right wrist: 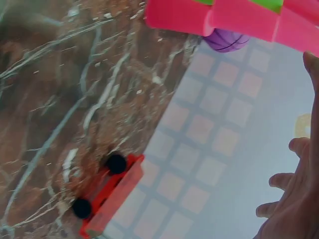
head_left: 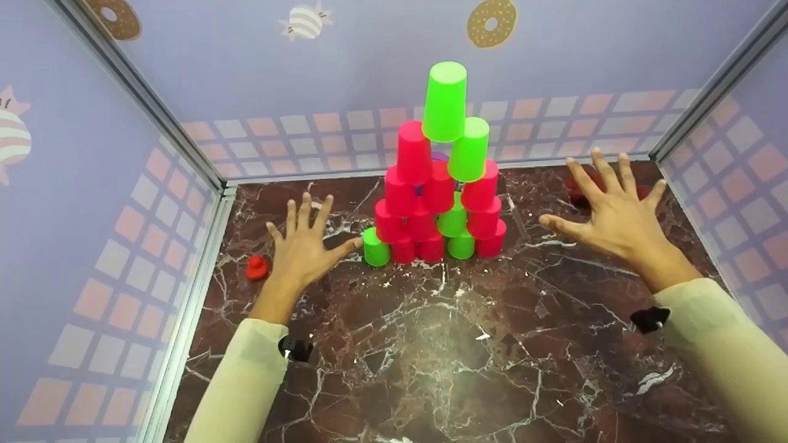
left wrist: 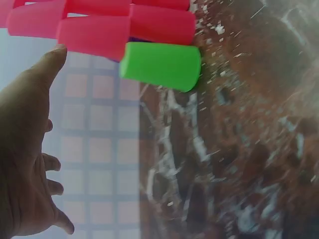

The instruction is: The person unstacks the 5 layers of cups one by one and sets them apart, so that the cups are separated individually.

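A pyramid of upside-down cups, pink [head_left: 414, 151] and bright green [head_left: 446, 101], rises in the head view, a single green cup at its peak. My left hand [head_left: 300, 252] is held left of it, fingers straight and spread. Its thumb points toward the green cup [head_left: 377, 247] at the lower left corner; I cannot tell whether they touch. In the left wrist view that cup [left wrist: 162, 64] is below the thumb's level. My right hand [head_left: 622, 218] is spread on the pyramid's right, apart from the cups and holding nothing.
A red toy vehicle [right wrist: 112, 196] with black wheels stands by the back wall, partly hidden behind my right hand in the head view. Behind the cups is a purple ball [right wrist: 227, 41]. A small red knobbed object [head_left: 257, 267] lies near the left wall. Panels enclose the marbled table [head_left: 443, 369].
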`<state>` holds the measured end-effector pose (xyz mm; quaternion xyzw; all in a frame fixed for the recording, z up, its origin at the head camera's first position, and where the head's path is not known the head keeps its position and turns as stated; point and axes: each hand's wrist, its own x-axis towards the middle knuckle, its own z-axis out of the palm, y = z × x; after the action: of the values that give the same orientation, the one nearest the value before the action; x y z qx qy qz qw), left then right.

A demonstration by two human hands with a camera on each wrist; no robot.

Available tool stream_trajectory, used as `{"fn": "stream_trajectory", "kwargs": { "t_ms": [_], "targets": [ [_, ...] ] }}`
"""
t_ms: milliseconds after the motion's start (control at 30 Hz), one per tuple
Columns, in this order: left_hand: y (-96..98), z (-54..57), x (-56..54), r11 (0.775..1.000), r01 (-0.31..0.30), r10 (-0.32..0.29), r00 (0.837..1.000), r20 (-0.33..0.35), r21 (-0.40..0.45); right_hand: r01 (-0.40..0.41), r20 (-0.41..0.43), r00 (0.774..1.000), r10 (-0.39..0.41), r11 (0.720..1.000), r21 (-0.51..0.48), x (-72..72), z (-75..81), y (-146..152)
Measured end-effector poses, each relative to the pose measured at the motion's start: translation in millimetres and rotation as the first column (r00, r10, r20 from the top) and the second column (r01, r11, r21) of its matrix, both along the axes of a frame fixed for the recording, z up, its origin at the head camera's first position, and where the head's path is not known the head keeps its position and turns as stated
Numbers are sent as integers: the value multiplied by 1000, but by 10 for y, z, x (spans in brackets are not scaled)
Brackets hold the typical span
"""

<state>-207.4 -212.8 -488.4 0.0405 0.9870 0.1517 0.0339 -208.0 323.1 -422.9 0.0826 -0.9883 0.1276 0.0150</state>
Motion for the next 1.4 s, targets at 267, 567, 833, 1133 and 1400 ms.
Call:
{"fn": "stream_trajectory", "kwargs": {
  "t_ms": [267, 567, 833, 1133, 1400],
  "targets": [
    [208, -487, -27, 994, 15, -21, 998, 58, 105, -82, -81, 994, 76, 993, -82, -200, 277, -429],
    [355, -885, -95, 932, -38, -1, 994, 107, 361, -182, -151, 978, 142, 936, -301, -361, 788, -1055],
    [468, -1033, -142, 888, -26, 18, 1000, 22, 460, -287, -292, 941, 171, 862, -419, -489, 1132, -1597],
    [465, -1347, -275, 851, 1, 35, 998, -58, 525, -394, -455, 876, 162, 783, -481, -592, 1214, -1847],
    [497, -1264, -252, 844, 9, 26, 998, -58, 536, -443, -540, 830, 139, 754, -486, -600, 1299, -1742]
  ]
}}
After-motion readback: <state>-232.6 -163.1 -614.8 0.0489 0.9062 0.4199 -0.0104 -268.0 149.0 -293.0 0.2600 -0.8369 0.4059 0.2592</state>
